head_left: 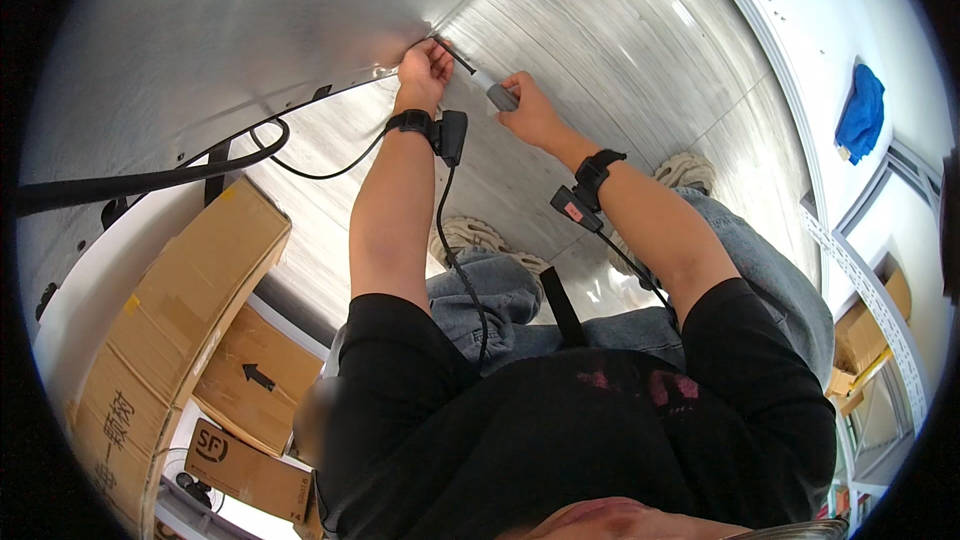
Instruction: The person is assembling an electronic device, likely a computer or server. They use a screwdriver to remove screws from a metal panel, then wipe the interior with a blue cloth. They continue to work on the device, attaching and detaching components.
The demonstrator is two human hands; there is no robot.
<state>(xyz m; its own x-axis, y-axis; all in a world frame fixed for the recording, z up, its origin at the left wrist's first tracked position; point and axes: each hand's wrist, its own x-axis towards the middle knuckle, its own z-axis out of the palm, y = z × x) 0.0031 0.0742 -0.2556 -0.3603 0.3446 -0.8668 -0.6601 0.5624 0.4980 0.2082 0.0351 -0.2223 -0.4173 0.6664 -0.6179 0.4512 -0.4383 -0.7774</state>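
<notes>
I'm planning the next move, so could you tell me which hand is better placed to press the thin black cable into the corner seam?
Probably the left hand: its fingertips already pinch the thin black cable beside the seam, while the right hand holds a grey tool.

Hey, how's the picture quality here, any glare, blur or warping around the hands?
Head view: fisheye bends the metal panel seams and darkens the corners; bright glare streaks the ribbed metal; left hand and right hand with the grey tool look sharp; a blurred patch sits beside the left sleeve.
</notes>
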